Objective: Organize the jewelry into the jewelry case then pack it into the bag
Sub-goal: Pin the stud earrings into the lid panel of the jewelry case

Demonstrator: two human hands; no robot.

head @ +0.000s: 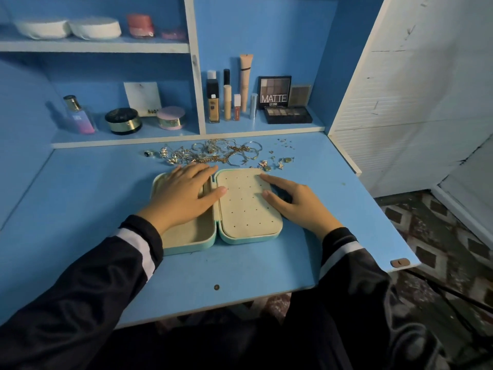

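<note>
Right now my left grip (184, 190) and right grip (290, 201) lie flat and empty on the open case (240, 240). Jewelry (213, 153) sits tangled just behind it on the table (333, 209); pulling one piece could drag others off.

Blue desk (93, 198) set beneath a blue shelving unit (266, 28) with a white-edged divider (196, 84). Lower shelf (128, 137): perfume bottle (78, 114), round jars (123, 120), foundation bottles (213, 102), eyeshadow palettes (274, 92). Upper shelf (93, 46): two white round pads (94, 28) and a pink jar (140, 25). At right, a white slatted panel (400, 102); below it, a floor (440, 249) patterned with dark diamonds. Lighting is dim and cool.
</note>
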